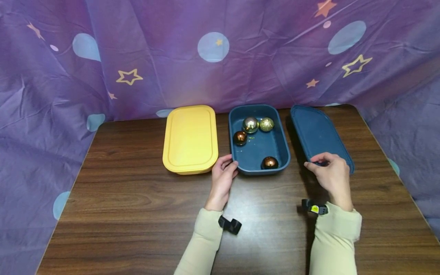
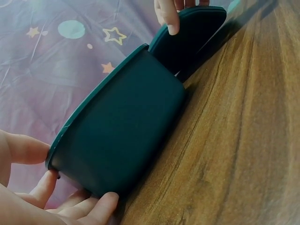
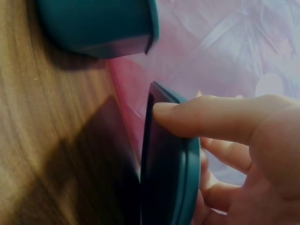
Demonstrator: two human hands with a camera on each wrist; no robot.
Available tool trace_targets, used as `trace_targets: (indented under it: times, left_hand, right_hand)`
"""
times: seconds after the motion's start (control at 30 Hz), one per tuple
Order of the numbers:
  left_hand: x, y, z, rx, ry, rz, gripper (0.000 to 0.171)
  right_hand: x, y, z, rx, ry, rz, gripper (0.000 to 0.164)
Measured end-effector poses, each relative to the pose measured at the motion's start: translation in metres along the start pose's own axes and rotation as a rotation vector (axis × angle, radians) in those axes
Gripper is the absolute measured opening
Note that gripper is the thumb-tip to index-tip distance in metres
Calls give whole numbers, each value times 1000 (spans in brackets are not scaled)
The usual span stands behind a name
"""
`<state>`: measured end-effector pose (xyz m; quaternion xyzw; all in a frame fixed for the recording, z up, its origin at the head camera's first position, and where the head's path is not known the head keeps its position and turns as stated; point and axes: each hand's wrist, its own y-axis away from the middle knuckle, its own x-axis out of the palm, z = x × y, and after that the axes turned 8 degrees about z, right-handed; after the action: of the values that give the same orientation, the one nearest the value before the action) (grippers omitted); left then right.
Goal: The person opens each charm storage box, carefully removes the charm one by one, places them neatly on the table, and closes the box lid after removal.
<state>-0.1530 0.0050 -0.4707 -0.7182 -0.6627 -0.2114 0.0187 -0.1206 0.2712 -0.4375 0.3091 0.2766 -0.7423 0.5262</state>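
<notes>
A deep blue container [image 1: 264, 147] stands uncovered on the table, holding a silvery-gold bauble [image 1: 250, 125], a glittery gold bauble [image 1: 266, 124] and two brown shiny baubles, one [image 1: 240, 138] at the left wall and one [image 1: 269, 163] at the near end. My left hand [image 1: 223, 181] holds its near left corner; the left wrist view has thumb and forefinger at the rim and other fingertips low on the wall. To the right, my right hand [image 1: 331, 173] grips the near edge of the blue lid [image 1: 321, 133], which is tilted, thumb on one face and fingers behind.
Left of the container sits a box with a yellow lid [image 1: 190, 137] on. The wooden table [image 1: 137, 221] ends at a purple cloth [image 1: 172, 57] with stars and dots, hanging behind and at both sides. A black strap camera [image 1: 231, 225] is on the left wrist.
</notes>
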Motion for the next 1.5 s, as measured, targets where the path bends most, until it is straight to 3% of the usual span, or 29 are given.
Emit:
trace_targets:
  times: [0.23,0.77,1.5]
  left_hand:
    - [-1,-1,1,3,-2,-2,36]
    - [-3,0,1,9,0,-9,35]
    - [-2,0,0,-1,1,-3,34]
  right_hand:
    - [7,0,-1,-55,25,54,13]
    - [14,-3,-8,-57,72,141,11]
    - [20,-5,-10,-60,109,193,10]
